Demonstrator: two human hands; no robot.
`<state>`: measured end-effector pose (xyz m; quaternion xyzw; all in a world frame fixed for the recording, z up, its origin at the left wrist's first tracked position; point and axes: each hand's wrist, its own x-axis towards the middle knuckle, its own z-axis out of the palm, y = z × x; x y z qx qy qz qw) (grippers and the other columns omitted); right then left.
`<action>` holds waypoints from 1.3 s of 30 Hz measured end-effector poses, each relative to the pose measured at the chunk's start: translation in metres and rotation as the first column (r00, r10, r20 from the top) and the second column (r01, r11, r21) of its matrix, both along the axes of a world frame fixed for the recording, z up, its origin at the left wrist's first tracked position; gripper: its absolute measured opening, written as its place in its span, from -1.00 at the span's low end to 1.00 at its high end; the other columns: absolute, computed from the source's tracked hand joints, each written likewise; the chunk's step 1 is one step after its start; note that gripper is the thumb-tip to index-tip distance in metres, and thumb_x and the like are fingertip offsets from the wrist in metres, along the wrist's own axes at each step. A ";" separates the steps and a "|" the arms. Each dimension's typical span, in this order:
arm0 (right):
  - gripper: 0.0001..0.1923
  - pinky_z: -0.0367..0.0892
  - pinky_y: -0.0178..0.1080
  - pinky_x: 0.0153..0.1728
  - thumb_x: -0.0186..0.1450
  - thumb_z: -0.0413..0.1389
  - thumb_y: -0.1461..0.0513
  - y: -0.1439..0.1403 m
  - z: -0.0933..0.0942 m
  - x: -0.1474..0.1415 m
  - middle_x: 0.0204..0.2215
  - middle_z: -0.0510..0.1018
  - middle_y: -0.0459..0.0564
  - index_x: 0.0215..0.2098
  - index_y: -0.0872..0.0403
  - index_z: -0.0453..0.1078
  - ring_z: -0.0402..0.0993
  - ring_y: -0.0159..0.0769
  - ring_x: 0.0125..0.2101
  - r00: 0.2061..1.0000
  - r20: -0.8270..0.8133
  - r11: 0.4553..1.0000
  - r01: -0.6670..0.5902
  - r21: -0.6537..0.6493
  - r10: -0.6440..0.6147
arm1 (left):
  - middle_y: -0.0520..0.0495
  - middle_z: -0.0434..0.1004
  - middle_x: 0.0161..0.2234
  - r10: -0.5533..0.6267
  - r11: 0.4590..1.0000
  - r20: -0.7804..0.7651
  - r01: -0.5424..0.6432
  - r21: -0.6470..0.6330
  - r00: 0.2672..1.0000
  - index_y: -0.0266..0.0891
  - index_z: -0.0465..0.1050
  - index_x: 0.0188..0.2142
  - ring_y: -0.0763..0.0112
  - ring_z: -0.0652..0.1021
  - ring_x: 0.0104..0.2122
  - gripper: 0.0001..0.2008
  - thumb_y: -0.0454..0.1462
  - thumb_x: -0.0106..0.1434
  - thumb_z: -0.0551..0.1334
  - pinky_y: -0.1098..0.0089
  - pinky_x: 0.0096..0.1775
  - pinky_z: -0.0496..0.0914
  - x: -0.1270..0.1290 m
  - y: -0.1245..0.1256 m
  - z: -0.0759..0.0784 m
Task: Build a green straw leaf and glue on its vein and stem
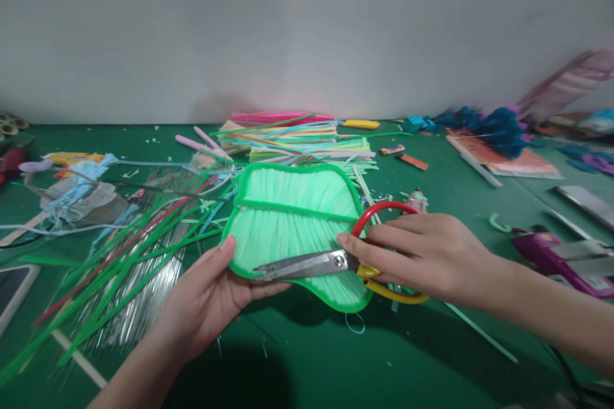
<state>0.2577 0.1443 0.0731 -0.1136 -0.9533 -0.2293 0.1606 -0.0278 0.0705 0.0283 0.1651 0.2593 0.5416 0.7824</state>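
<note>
Close to the camera, over the near part of the green desk [345,370], the left hand [211,294] is holding the green panel [292,236] by its lower left edge, the thumb pressing on the upper face and the fingers reaching underneath. Opposite it, the right hand [417,252] is gripping the scissors [330,261] by their red and yellow handles, and the blades, standing nearly together, are lying along the panel's lower part with their tips pointing toward the left hand. Between the two hands, the panel is hanging above the middle of the desk, its brighter green border running around a pale, streaky surface and one green rib crossing it. Lower right, a thin pale green strip [482,332] is lying on the desk, while a phone-like device [14,294] is resting at the left border. Beside the left hand, green stems [121,301] are sprawling over a spread of clear strips, and well to the right a purple tool [537,255] is resting. Farther back, pastel stems [309,152] are lying stacked behind the panel, dark blue petals [501,131] are bunching at the right, and a grey wall [307,32] is rising behind everything
</note>
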 end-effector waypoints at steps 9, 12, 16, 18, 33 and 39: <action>-0.82 0.12 -0.22 -0.55 0.44 -0.03 0.38 0.001 0.006 -0.006 -0.53 0.51 -0.14 -0.04 0.20 0.35 0.34 -0.36 -0.60 1.000 0.025 0.999 -0.013 0.040 0.012 | -0.25 0.62 0.03 -0.002 1.000 0.019 0.002 0.004 1.000 -0.26 0.55 0.05 -0.08 0.60 0.02 -0.69 -0.22 0.37 0.24 -0.08 -0.03 0.55 0.001 0.001 -0.002; -0.83 0.14 -0.21 -0.51 0.42 0.01 0.38 0.002 0.009 -0.008 -0.54 0.52 -0.11 -0.09 0.20 0.42 0.34 -0.36 -0.59 0.999 0.044 0.992 -0.025 0.121 0.020 | -0.25 0.62 0.03 0.006 1.000 0.024 -0.006 0.010 1.000 -0.25 0.54 0.07 -0.08 0.60 0.02 -0.69 -0.22 0.38 0.23 -0.07 -0.05 0.56 0.001 0.001 -0.001; -0.86 0.16 -0.20 -0.47 0.40 0.08 0.35 0.003 0.014 -0.013 -0.54 0.53 -0.07 -0.16 0.19 0.48 0.40 -0.31 -0.52 0.995 0.097 0.969 -0.041 0.242 0.018 | -0.22 0.61 0.05 0.026 0.999 0.032 -0.027 0.021 0.999 -0.19 0.49 0.14 -0.07 0.59 0.04 -0.65 -0.23 0.38 0.23 -0.06 -0.04 0.57 0.001 0.001 -0.001; -0.89 0.15 -0.19 -0.49 0.38 0.11 0.31 0.005 0.017 -0.015 -0.54 0.51 -0.08 -0.19 0.15 0.48 0.39 -0.29 -0.53 0.991 0.132 0.957 -0.040 0.286 0.002 | -0.22 0.60 0.05 0.035 0.999 0.032 -0.035 0.019 0.999 -0.17 0.44 0.18 -0.07 0.59 0.04 -0.61 -0.24 0.38 0.22 -0.05 -0.05 0.57 0.001 0.001 -0.001; -0.78 0.06 -0.21 -0.59 0.44 -0.02 0.30 0.020 0.016 -0.018 -0.67 0.35 -0.16 -0.29 0.09 0.45 0.21 -0.35 -0.67 0.968 0.233 0.959 -0.153 0.237 0.097 | -0.20 0.60 0.06 0.019 1.000 0.054 -0.020 0.007 0.998 -0.18 0.48 0.14 -0.01 0.60 0.04 -0.66 -0.24 0.41 0.18 -0.05 -0.02 0.56 0.005 0.002 -0.004; -0.83 0.01 -0.19 -0.59 0.41 0.00 0.33 0.020 0.013 -0.015 -0.67 0.34 -0.16 -0.26 0.12 0.43 0.21 -0.34 -0.68 0.965 0.244 0.967 -0.147 0.211 0.093 | -0.20 0.60 0.06 0.020 1.000 0.056 -0.020 0.007 0.998 -0.15 0.45 0.17 -0.01 0.59 0.06 -0.64 -0.24 0.43 0.16 -0.06 -0.01 0.55 0.005 0.002 -0.004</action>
